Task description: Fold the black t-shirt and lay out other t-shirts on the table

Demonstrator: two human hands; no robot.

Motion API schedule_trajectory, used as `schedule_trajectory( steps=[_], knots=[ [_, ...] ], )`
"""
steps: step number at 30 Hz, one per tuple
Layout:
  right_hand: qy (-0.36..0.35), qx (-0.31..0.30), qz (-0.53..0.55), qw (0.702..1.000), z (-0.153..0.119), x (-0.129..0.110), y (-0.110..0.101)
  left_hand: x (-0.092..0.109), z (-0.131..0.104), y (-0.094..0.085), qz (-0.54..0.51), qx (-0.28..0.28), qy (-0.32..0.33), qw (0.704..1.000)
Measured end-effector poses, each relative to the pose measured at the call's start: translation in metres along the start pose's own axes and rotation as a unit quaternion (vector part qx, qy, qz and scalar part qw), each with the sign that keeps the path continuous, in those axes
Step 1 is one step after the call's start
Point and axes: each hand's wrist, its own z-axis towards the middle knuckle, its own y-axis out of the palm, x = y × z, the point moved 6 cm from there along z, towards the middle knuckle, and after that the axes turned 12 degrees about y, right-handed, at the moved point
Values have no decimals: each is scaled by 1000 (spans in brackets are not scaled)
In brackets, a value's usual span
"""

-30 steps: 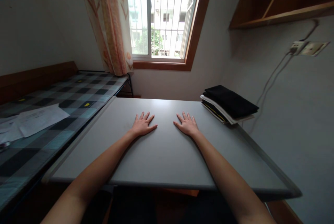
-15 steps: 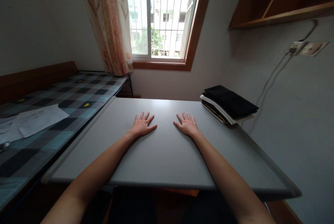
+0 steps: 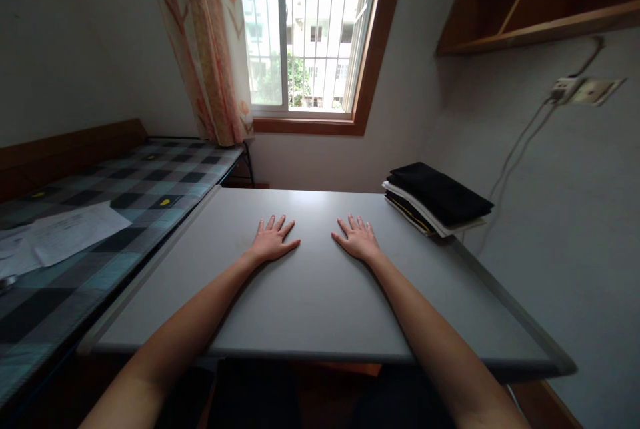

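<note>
My left hand (image 3: 271, 240) lies flat, palm down, on the grey-white tabletop (image 3: 310, 302), its fingers spread and nothing in it. To its right, a hand's width or so apart, my right hand (image 3: 359, 239) rests on the same surface in the same way, fingers fanned out and holding nothing. Nearest to the right hand is a stack of folded black cloth (image 3: 440, 192) on top of white and yellow-edged layers, at the table's back right corner. What the lower layers are, I cannot make out.
On the left stands a bed with a checked mattress (image 3: 170, 175), and papers (image 3: 75, 232) lie on it. A barred window (image 3: 315, 35) with a flowered curtain (image 3: 210, 49) is behind the table. Above right hang a wooden shelf (image 3: 540, 29) and a wall socket (image 3: 595, 91) with cables.
Both hands stay flat in the same places on the table. Only the camera view has shifted very slightly.
</note>
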Motion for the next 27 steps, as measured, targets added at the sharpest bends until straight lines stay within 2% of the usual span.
schedule_trajectory(
  steps=[17,27],
  knots=[
    [0,-2,-6,1000,0,1,2,-1,1,1,0,3,4,1000],
    [-10,21,16,1000,-1,-1,0,0,0,-1,2,0,1,1000]
  ],
)
